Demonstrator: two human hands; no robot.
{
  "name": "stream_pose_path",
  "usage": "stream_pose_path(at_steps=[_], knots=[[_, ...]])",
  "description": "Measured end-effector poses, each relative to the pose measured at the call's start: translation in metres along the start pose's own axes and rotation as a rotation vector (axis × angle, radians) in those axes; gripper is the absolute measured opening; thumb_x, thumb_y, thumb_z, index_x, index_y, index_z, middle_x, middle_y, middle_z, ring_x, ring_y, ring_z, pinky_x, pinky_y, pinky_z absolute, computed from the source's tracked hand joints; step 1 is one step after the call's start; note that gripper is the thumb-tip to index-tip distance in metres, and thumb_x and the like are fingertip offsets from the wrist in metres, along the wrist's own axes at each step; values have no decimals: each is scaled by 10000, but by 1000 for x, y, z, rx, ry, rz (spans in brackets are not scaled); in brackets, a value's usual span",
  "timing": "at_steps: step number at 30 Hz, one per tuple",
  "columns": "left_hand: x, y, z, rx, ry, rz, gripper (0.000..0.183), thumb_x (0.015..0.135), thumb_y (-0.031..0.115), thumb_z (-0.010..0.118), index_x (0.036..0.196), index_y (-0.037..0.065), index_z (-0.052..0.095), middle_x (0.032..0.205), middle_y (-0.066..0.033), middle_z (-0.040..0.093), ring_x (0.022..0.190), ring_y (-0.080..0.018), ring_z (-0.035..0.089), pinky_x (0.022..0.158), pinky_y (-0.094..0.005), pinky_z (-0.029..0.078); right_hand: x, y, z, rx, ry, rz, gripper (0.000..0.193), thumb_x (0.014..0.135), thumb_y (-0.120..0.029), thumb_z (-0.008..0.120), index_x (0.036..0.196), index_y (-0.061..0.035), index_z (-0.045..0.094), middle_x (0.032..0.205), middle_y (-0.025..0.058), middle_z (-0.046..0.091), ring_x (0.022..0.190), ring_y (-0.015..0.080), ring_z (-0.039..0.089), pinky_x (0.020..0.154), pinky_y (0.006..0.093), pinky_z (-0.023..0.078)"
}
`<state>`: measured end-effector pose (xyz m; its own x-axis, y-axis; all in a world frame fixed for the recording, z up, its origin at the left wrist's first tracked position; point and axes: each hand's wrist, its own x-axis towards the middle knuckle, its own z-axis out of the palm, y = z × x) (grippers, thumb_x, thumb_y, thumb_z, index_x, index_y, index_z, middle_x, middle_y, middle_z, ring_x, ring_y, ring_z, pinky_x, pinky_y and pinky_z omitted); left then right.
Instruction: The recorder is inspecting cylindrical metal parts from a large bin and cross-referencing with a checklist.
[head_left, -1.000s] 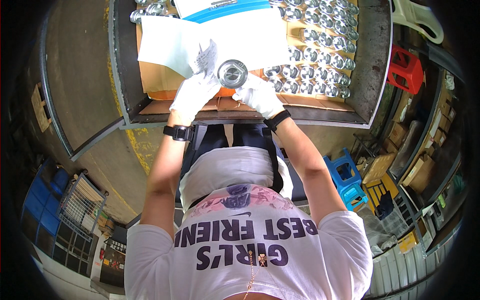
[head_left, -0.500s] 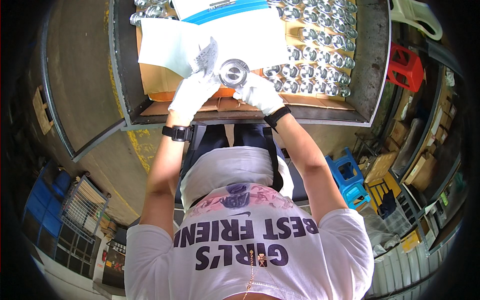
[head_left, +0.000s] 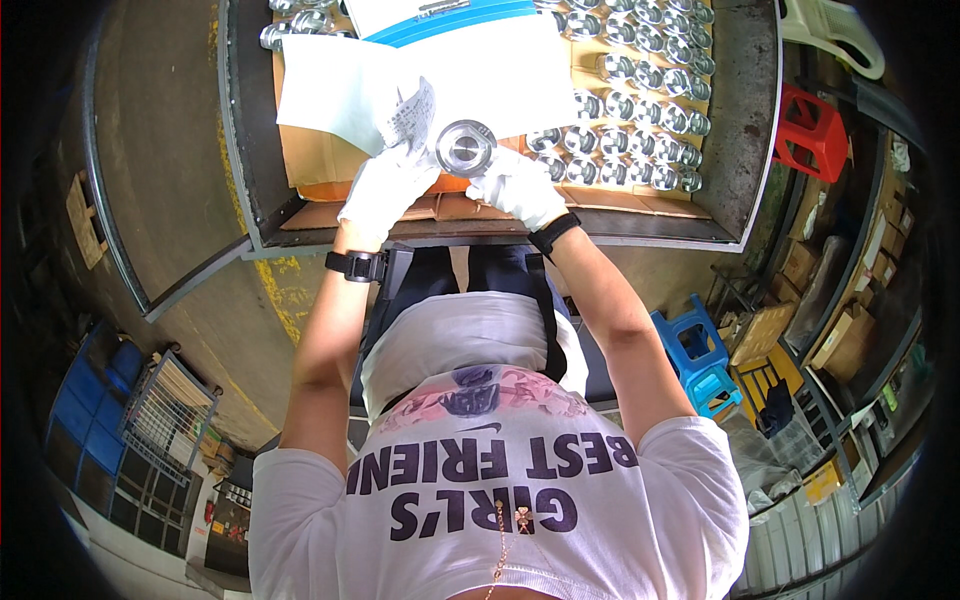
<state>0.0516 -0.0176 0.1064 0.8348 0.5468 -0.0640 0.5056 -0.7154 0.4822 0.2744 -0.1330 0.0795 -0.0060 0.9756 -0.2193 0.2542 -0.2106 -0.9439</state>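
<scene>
My right hand [head_left: 522,190], in a white glove, closes its fingers round the lower right side of a shiny round metal piston [head_left: 466,148]. The piston's flat circular face is turned up toward me. Just left of it, my left hand [head_left: 388,192], gloved in white too, pinches a crumpled grey printed sheet [head_left: 411,118], paper or cloth, that stands up from its fingers. The left fingertips come close to the piston's left edge; whether they touch it I cannot tell. Beneath both hands lie white sheets [head_left: 325,85] on the worktable.
Rows of similar pistons [head_left: 618,107] stand on cardboard at the right of the dark-rimmed table [head_left: 742,130]. More parts [head_left: 300,22] sit at its far left. A blue-edged folder [head_left: 455,25] lies at the back. Red [head_left: 808,135] and blue stools [head_left: 690,340] stand to the right.
The piston has shifted slightly left and its face has turned a little. The grey sheet has bent slightly in my left hand. Both hands stay nearly in place.
</scene>
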Motion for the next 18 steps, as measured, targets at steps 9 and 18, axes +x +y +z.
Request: stream_pose_path(at_steps=[9,18], knots=[[2,6,-3,-78,-3,-60,246,908,186,686,1140,116,727,1053,-112,722,947,-288,690,822,-390,582,0,4,-2,-341,51,-96,340,785,-353,794,1033,-131,728,964,78,725,865,276,709,750,366,576],[5,9,-4,26,-27,-5,226,905,172,667,1112,111,731,1055,-100,725,968,-270,681,825,-385,577,-6,-1,-5,-109,42,-72,315,843,-103,785,1133,-38,683,954,75,712,864,195,690,782,312,565]])
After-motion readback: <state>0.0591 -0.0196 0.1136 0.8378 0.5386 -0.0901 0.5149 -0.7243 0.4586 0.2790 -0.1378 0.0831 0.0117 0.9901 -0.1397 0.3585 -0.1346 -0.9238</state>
